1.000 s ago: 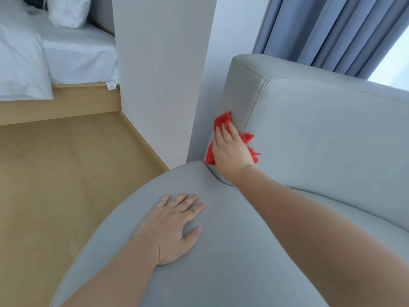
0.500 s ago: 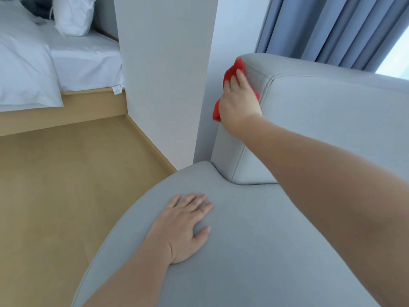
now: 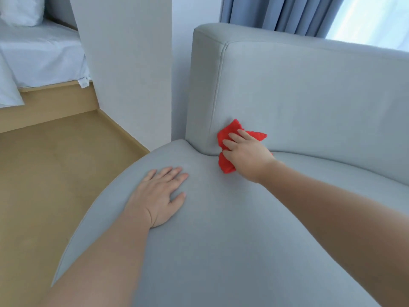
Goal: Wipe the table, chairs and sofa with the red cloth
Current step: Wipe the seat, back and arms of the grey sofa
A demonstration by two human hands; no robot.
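- Bed (image 3: 39,54), far left of the hands: a small white tag hangs at the mattress corner, too small to read.
- Left hand (image 3: 159,196): released, fingers straight and a little spread, lying flat on the seat of the sofa (image 3: 309,96). It holds nothing and looks to be a prop for the lean.
- Cloth (image 3: 230,129): under the right hand, pressed to the foot of the sofa back, just right of the corner seam where back meets seat. Red corners stick out above the fingers and below the palm.
- Right hand (image 3: 247,156): fingers lie nearly straight over the cloth and press it to the fabric; the thumb is hidden.
- Handling, as I judge it: the cloth is light, soft and limp, and will bunch rather than keep a shape. Best taken as a wad under the palm with loose corners tucked in. The woven sofa cover likely drags on it, so it may roll up under a hard push.
- Writing: none shows on the cloth, the sofa, or the curtain (image 3: 276,12) beyond the right hand.
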